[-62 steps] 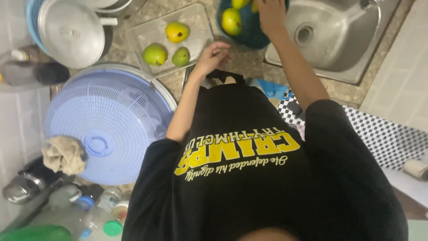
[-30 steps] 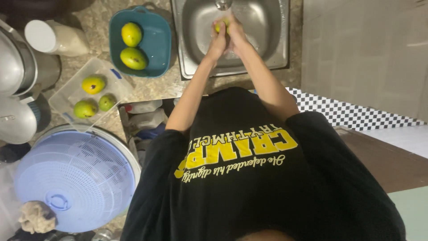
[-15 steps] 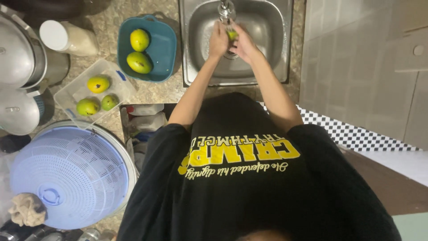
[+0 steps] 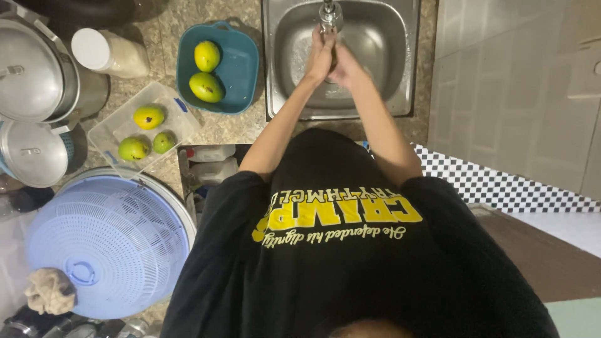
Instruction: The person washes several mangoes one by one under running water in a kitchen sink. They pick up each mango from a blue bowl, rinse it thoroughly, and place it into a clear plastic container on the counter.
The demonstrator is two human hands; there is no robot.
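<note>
two hands pressed together under the tap, left, right, fruit between them hidden, steel sink

Shiny steel sink, speckled stone counter, glossy teal plastic basin

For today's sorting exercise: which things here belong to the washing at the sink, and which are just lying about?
In use: left hand and right hand, closed together under the tap over the sink; what they hold is hidden.

Lying about: teal basin with two mangoes, clear tray, blue colander, pot lids.
</note>
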